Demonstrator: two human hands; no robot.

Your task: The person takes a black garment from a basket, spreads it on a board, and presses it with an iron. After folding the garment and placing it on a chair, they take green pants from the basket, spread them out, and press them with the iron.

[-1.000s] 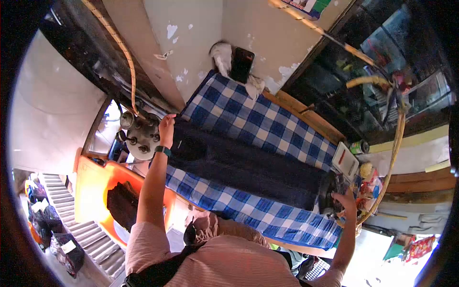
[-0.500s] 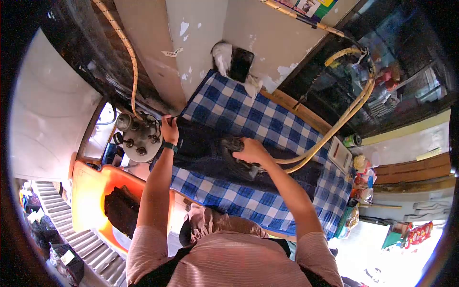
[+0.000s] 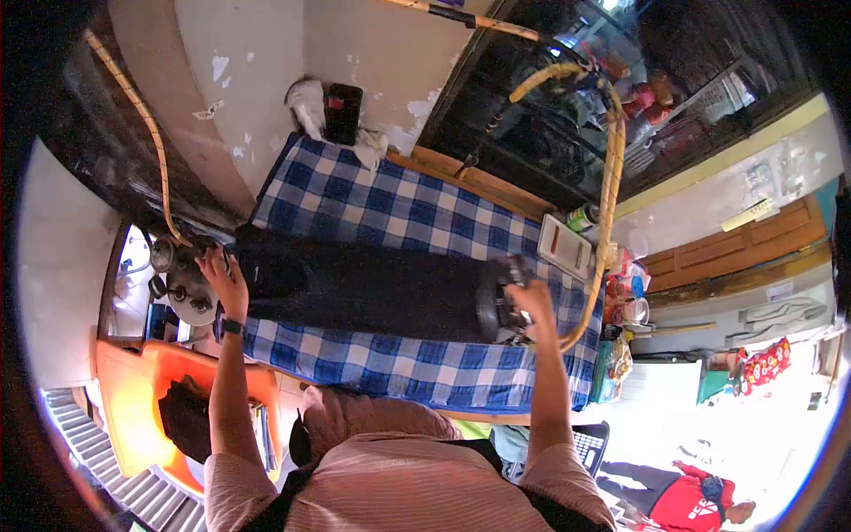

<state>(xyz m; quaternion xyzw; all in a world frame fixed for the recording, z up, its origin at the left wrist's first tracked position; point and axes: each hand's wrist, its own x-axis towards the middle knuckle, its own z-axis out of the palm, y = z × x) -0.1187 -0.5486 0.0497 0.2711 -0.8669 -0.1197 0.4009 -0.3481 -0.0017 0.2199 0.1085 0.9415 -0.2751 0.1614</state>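
Dark trousers lie stretched flat across a blue-and-white checked cloth on the table. My right hand grips the handle of a dark steam iron, whose soleplate is down on the right end of the trousers. At their left end is my left hand, fingers apart, at the garment's edge. Just beyond it stands a round metal tank with several valves. A yellow hose hangs at the right and runs down to the iron.
A phone and a white cloth rest at the table's back corner. A white tray and several jars line the right end. An orange chair holding dark clothes stands at left. A person in red is at lower right.
The iron has slid rightward from mid-garment to the right end of the trousers, which look flatter. My left hand has come nearer to me, its fingers loosened. The whole view has shifted.
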